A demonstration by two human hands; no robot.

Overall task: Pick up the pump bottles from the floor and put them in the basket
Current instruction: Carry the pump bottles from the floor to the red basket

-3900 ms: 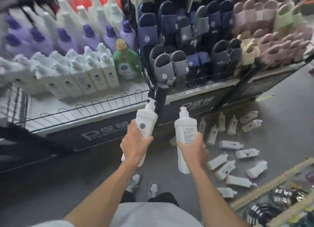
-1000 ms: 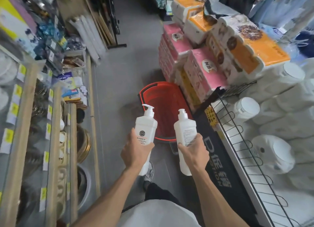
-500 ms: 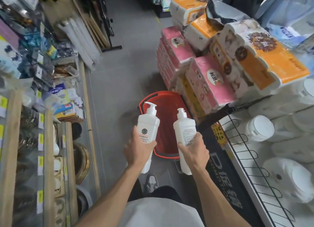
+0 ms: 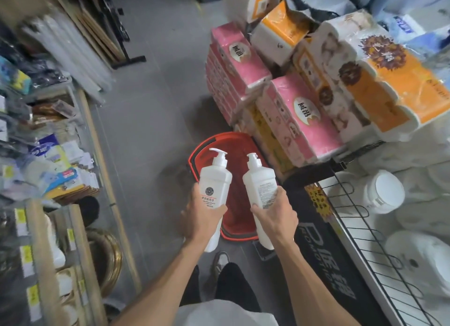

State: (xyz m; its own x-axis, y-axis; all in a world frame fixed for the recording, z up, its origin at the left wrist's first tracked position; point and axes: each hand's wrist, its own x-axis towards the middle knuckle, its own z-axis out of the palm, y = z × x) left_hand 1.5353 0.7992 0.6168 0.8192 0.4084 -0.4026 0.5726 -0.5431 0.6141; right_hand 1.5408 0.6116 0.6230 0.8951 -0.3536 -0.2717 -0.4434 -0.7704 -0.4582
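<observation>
Gripping one white pump bottle apiece, both hands sit at the lower centre of the frame, above the basket.

- Left hand: fingers curled round the lower body of the left pump bottle, thumb across its printed label. The bottle is upright, nozzle pointing right.
- Right hand: fingers wrapped round the middle of the right pump bottle. The bottle is tilted slightly left, with small print facing the camera. The two bottles are side by side and apart.
- Red basket: on the grey floor at the centre of the frame, directly behind and below both bottles, which hide much of its inside. Its contents cannot be made out.
- Pink tissue packs: stacked just to the right of the basket, close against its right rim.
- Orange toilet-roll packs: piled in the upper right, beside the pink stack.
- Wire shelf rail: running down the right side, with white lidded tubs behind it.
- Black promotional panel: below the rail, right of the right forearm.
- Left shelving: blurred packets and yellow price tags along the left edge; metal basins at the lower left.
- Shoe: on the floor between the forearms, just short of the basket's near rim.
</observation>
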